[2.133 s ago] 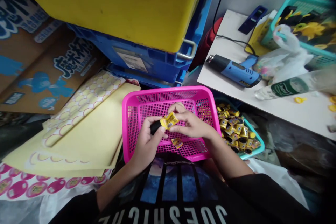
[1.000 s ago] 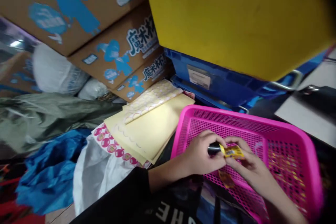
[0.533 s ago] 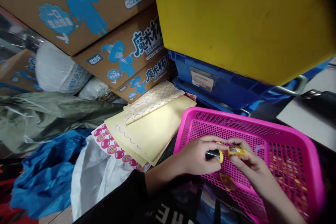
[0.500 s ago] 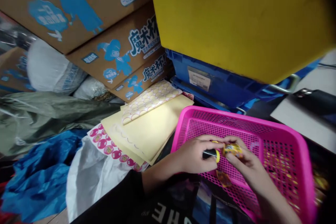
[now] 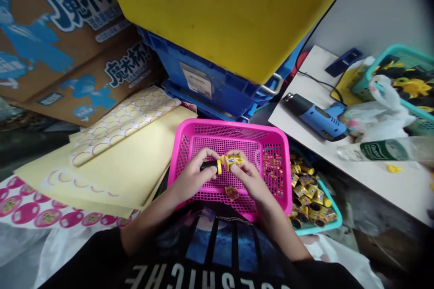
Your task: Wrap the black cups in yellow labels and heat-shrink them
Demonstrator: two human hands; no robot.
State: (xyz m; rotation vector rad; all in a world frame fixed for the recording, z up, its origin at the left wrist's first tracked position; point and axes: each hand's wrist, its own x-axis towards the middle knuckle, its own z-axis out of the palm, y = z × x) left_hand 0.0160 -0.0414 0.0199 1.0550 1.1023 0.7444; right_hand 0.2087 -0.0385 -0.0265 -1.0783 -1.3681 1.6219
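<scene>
My left hand (image 5: 193,179) is closed round a small black tube with a yellow end (image 5: 212,165), held over the pink mesh basket (image 5: 271,133) on my lap. My right hand (image 5: 247,179) pinches a yellow printed wrapper (image 5: 233,160) right beside the tube's yellow end. One more yellow wrapped piece (image 5: 232,193) lies on the basket floor below my hands. A teal basket (image 5: 317,227) to the right holds several finished black-and-yellow pieces (image 5: 307,189).
Yellow sticker backing sheets (image 5: 111,162) and pink round stickers (image 5: 30,212) lie at left. Cardboard boxes (image 5: 68,49), a blue crate (image 5: 210,76) and a yellow crate (image 5: 220,9) stand behind. The white table (image 5: 373,171) at right carries a blue heat gun (image 5: 315,115), a bottle (image 5: 383,150) and a bag (image 5: 379,108).
The view swung left, then back right, so the table and teal basket show again. The wrapper has come off the tube's end and sits in my right fingers.
</scene>
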